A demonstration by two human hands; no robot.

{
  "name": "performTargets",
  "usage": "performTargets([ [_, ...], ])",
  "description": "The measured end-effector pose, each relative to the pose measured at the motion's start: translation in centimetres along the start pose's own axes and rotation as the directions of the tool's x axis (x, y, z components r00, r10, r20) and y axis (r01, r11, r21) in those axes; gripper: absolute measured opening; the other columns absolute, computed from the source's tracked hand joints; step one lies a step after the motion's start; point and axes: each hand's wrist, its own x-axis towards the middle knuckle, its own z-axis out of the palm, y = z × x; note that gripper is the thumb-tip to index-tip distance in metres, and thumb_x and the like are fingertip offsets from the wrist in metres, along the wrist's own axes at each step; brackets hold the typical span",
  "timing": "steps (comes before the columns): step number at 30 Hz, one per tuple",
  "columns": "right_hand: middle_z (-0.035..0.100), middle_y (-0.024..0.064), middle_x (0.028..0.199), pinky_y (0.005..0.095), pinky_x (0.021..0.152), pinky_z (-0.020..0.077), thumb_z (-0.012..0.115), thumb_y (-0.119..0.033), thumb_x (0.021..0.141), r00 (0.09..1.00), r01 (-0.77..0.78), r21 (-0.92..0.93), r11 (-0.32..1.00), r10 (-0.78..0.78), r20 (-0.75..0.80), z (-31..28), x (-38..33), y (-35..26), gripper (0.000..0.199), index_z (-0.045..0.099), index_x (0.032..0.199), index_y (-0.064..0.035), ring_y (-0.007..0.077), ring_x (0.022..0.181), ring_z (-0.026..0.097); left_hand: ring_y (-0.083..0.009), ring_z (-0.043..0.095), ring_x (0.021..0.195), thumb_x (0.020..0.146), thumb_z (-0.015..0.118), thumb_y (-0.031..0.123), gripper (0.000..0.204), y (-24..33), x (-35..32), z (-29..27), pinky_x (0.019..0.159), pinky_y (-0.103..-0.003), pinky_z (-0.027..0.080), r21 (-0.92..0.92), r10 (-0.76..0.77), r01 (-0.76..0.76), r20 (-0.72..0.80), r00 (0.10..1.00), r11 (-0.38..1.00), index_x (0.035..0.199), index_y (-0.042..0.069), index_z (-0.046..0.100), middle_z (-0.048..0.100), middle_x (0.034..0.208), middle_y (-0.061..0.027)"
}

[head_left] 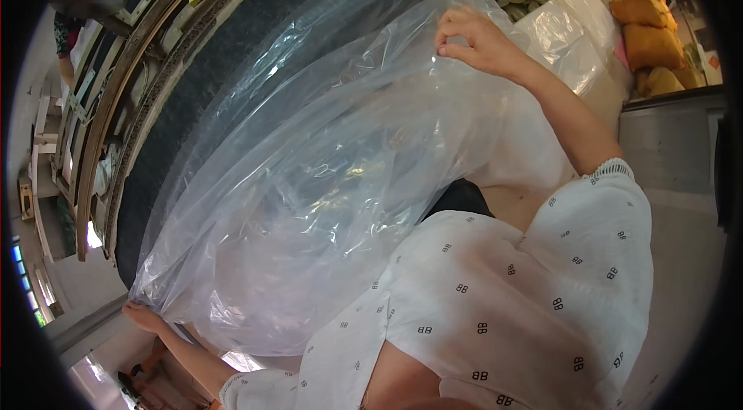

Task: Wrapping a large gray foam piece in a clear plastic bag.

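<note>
Plastic bag [309, 201], light, limp, slippery: left hand [143, 317] pinches its lower edge, right hand [476, 42] pinches its top.

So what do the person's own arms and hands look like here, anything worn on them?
Both hands are bare, with no gloves, rings or watch that show. The right hand and forearm are uncovered up to a short white sleeve scattered with small dark letter marks and edged with a lacy white trim. The left hand and forearm are likewise bare, ending in the same white patterned sleeve with trimmed cuff.
</note>
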Motion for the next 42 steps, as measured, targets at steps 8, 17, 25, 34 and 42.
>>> performTargets([
  [8, 0.056, -0.0026, 0.063, 0.0246, 0.062, 0.0408, 0.056, -0.028, 0.081, 0.976, -0.209, 0.557, 0.804, 0.206, 0.069, -4.0, 8.7, 1.5, 0.018, 0.06, 0.085, -0.0113, 0.0111, 0.059, 0.049, -0.0369, 0.053, 0.088, 0.092, 0.037, 0.019, 0.025, -1.9, 0.1, 0.5, 0.076, -0.039, 0.04, 0.065, -0.02, 0.019, 0.002, 1.0, 0.998, 0.095, -0.001, 0.051, 0.055, 0.094, -0.0193],
  [17, 0.061, -0.0003, 0.069, 0.0302, 0.063, 0.0435, 0.067, -0.033, 0.069, 0.965, -0.196, 0.261, 0.945, 0.233, -0.117, 4.0, 16.4, 2.0, 0.022, 0.06, 0.075, -0.012, 0.0157, 0.069, 0.058, -0.0203, 0.051, 0.099, 0.091, 0.049, 0.029, 0.034, -13.6, -0.3, -12.0, 0.089, -0.031, 0.04, -0.523, -0.342, 0.382, 0.176, 0.923, 0.762, 0.11, 0.0, 0.052, 0.055, 0.11, -0.011],
  [25, 0.062, 0.0001, 0.081, 0.0266, 0.067, 0.0443, 0.068, -0.027, 0.073, 0.997, -0.081, 0.381, 0.921, 0.073, 0.036, 3.4, 18.3, 4.5, 0.029, 0.061, 0.096, -0.0099, 0.013, 0.074, 0.057, -0.0172, 0.049, 0.108, 0.085, 0.06, 0.031, 0.041, -12.8, -7.3, -15.5, 0.089, -0.027, 0.04, -0.633, -0.471, 0.646, 0.454, 0.756, 0.427, 0.118, 0.008, 0.051, 0.053, 0.118, -0.0063],
  [34, 0.056, -0.0016, 0.077, 0.0214, 0.068, 0.0409, 0.057, -0.011, 0.081, 0.849, 0.304, 0.838, 0.453, 0.269, -0.454, -10.8, 23.2, 1.6, 0.006, 0.058, 0.086, -0.0075, 0.0083, 0.074, 0.051, -0.0156, 0.054, 0.092, 0.089, 0.054, 0.023, 0.024, -7.4, 0.4, -10.6, 0.084, -0.032, 0.045, -0.899, -0.355, 0.41, 0.337, 0.872, 0.154, 0.104, 0.005, 0.055, 0.057, 0.1, -0.0027],
  [42, 0.063, 0.0033, 0.09, 0.0228, 0.076, 0.0445, 0.064, -0.013, 0.081, 0.757, 0.053, 0.752, 0.657, 0.465, -0.459, 3.6, 28.5, 21.8, 0.017, 0.063, 0.095, -0.004, 0.0105, 0.084, 0.058, -0.0163, 0.054, 0.084, 0.084, 0.056, 0.021, 0.025, 4.8, 3.7, 7.8, 0.076, -0.028, 0.042, -0.571, -0.403, 0.28, -0.099, 0.91, 0.772, 0.094, -0.002, 0.059, 0.06, 0.089, -0.008],
])
